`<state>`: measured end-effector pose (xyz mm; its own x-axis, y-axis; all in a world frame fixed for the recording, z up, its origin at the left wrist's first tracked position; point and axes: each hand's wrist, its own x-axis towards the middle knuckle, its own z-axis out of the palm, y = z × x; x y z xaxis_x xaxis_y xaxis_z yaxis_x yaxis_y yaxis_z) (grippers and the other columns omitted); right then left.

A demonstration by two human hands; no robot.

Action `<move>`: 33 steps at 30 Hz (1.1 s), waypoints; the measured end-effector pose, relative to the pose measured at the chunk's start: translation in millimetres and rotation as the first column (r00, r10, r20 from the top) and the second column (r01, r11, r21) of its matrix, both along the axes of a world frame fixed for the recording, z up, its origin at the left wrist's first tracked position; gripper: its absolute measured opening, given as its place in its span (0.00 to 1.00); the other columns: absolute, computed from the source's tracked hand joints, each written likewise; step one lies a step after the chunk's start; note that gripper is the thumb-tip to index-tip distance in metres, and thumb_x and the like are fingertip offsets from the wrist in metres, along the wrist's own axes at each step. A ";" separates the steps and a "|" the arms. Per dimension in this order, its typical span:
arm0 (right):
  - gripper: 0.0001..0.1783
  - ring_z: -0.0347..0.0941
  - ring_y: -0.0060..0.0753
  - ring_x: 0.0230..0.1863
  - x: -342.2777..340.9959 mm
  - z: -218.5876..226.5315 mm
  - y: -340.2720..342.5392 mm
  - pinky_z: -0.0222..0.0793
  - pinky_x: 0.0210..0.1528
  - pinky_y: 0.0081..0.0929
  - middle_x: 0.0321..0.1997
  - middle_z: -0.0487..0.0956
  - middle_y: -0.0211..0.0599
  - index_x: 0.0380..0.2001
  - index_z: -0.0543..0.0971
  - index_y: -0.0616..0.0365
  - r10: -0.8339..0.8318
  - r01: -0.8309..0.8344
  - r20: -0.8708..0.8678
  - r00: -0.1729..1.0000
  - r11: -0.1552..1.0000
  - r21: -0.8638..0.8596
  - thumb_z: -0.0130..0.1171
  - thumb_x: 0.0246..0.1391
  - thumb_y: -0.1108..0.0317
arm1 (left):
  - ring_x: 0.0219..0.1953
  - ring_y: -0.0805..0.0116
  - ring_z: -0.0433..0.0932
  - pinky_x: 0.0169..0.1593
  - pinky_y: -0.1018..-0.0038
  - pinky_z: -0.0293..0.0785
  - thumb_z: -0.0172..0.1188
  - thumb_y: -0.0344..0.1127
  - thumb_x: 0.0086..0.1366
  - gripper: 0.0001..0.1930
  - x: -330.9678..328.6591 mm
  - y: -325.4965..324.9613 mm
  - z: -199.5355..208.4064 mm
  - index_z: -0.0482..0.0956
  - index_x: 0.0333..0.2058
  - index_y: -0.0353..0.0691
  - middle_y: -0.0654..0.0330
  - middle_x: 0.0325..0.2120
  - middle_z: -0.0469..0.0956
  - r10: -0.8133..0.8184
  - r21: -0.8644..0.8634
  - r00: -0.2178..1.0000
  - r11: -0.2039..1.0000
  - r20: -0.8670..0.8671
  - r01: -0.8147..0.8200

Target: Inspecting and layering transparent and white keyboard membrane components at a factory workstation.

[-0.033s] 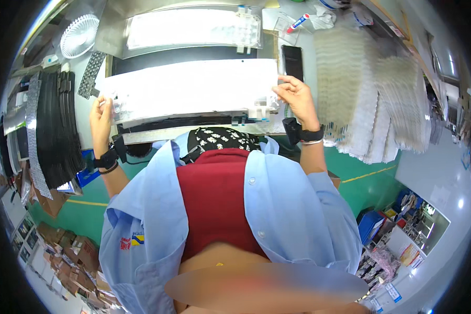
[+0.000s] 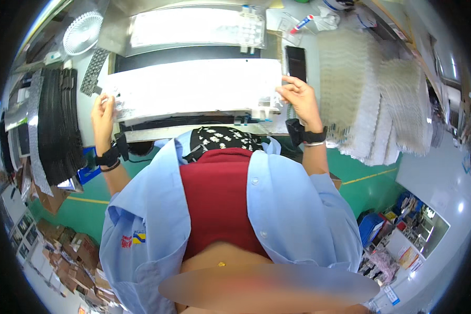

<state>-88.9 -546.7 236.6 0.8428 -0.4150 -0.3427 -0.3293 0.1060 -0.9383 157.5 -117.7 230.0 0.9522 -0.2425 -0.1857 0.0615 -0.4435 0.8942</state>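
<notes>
A long, bright white sheet (image 2: pixel 193 86) spans the space between my hands, with a clear tab-like part at its lower right corner. At its left end, my left hand (image 2: pixel 103 112) has thumb and fingers closed on the edge. My right hand (image 2: pixel 301 99) pinches the right edge between thumb and fingers. Beneath the sheet lies a dark, flat work surface (image 2: pixel 180 62), most of it covered. Beyond it sits a second white sheet (image 2: pixel 193 27) in a clear, shiny cover, with small blue-tipped tabs at its right end.
Right of the work surface are a black phone (image 2: pixel 296 63), a red-and-blue marker (image 2: pixel 301 24) and stacks of translucent strips (image 2: pixel 348 94). On the left are a white fan (image 2: pixel 82 32), a perforated grey strip (image 2: pixel 93 70) and a pile of black strips (image 2: pixel 58 125).
</notes>
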 end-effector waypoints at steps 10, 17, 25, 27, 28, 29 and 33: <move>0.19 0.66 0.13 0.27 -8.0 19.6 -3.4 0.62 0.30 0.12 0.28 0.75 0.29 0.45 0.71 0.65 -0.054 0.055 0.055 0.997 0.998 -0.020 0.57 0.48 0.76 | 0.24 0.86 0.66 0.27 0.88 0.61 0.52 0.34 0.62 0.09 -6.5 -12.9 19.6 0.71 0.40 0.37 0.69 0.24 0.72 0.048 -0.225 0.999 0.973 -0.008 -0.049; 0.19 0.67 0.13 0.29 -5.2 40.4 -3.5 0.62 0.32 0.12 0.28 0.75 0.27 0.46 0.71 0.65 -0.076 0.082 0.074 0.994 0.993 -0.085 0.56 0.48 0.76 | 0.25 0.81 0.69 0.28 0.84 0.65 0.53 0.29 0.59 0.10 -5.8 -15.5 32.7 0.68 0.40 0.35 0.64 0.27 0.74 0.038 -0.417 0.993 0.905 -0.115 -0.083; 0.19 0.66 0.14 0.31 -15.2 42.7 -23.1 0.60 0.34 0.13 0.30 0.75 0.27 0.47 0.70 0.64 -0.081 0.095 0.084 0.993 0.979 -0.180 0.55 0.49 0.75 | 0.28 0.79 0.71 0.30 0.83 0.69 0.52 0.28 0.58 0.12 -16.1 -29.5 45.4 0.68 0.41 0.32 0.62 0.30 0.73 0.023 -0.562 0.990 0.822 -0.140 -0.099; 0.19 0.66 0.14 0.31 -17.5 42.9 -27.9 0.60 0.34 0.13 0.30 0.75 0.27 0.47 0.70 0.64 -0.099 0.114 0.082 0.992 0.974 -0.198 0.54 0.50 0.75 | 0.27 0.78 0.72 0.31 0.83 0.70 0.51 0.27 0.59 0.11 -22.7 -38.0 62.2 0.68 0.41 0.31 0.61 0.30 0.73 -0.005 -0.607 0.952 0.772 -0.305 -0.190; 0.19 0.66 0.14 0.31 -16.3 42.7 -29.1 0.60 0.34 0.13 0.30 0.75 0.27 0.47 0.70 0.64 -0.093 0.108 0.086 0.992 0.975 -0.196 0.54 0.50 0.75 | 0.27 0.78 0.72 0.31 0.83 0.70 0.51 0.27 0.59 0.11 -20.7 -34.2 59.9 0.68 0.41 0.31 0.61 0.30 0.73 0.001 -0.606 0.954 0.772 -0.301 -0.192; 0.18 0.66 0.14 0.30 -14.9 42.7 -29.9 0.60 0.34 0.13 0.30 0.75 0.27 0.47 0.70 0.64 -0.101 0.114 0.078 0.992 0.975 -0.192 0.54 0.50 0.75 | 0.28 0.77 0.73 0.31 0.83 0.70 0.51 0.27 0.59 0.11 -17.3 -29.5 53.8 0.69 0.41 0.31 0.61 0.30 0.74 -0.027 -0.603 0.957 0.782 -0.289 -0.160; 0.15 0.66 0.14 0.30 -12.1 48.8 -27.6 0.60 0.34 0.13 0.30 0.75 0.27 0.44 0.71 0.64 -0.119 0.129 0.058 0.991 0.971 -0.201 0.54 0.50 0.75 | 0.28 0.78 0.74 0.32 0.83 0.70 0.50 0.26 0.59 0.10 -21.2 -36.4 63.3 0.69 0.40 0.31 0.61 0.29 0.74 -0.024 -0.606 0.958 0.779 -0.284 -0.160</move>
